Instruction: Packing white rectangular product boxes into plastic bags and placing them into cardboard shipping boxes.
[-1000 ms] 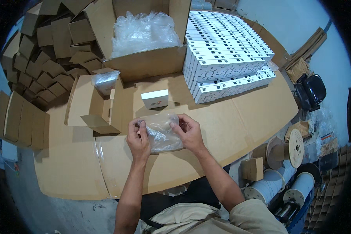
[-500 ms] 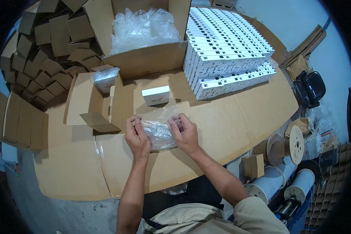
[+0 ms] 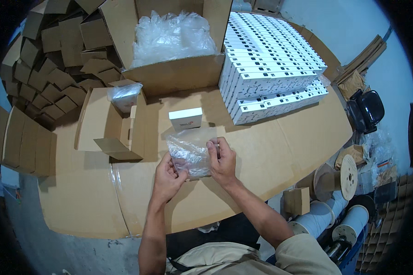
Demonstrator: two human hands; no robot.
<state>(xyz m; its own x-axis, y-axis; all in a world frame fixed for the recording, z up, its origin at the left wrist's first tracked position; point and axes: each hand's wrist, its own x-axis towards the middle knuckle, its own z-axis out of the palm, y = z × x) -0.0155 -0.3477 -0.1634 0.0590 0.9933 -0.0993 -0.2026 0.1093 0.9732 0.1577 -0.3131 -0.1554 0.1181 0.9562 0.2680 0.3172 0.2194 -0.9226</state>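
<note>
Between my hands I hold a clear plastic bag above the cardboard-covered table. My left hand pinches its lower left edge, and my right hand grips its right side with the thumb on top. Just beyond the bag a small white box stands on its edge. To the left is an open brown carton, its flaps folded out. Inside it, at the far end, sits a bagged item in clear plastic. Whether anything is in the bag I hold cannot be made out; it looks flat.
A large carton of crumpled clear bags stands at the back. White boxes are stacked in rows at the back right. Several folded brown cartons stand at the left. Cable spools sit beyond the table's right edge.
My left hand has slid down to the bag's lower left edge. The bag has tilted and risen a little toward the white box, and my right hand has moved slightly right.
</note>
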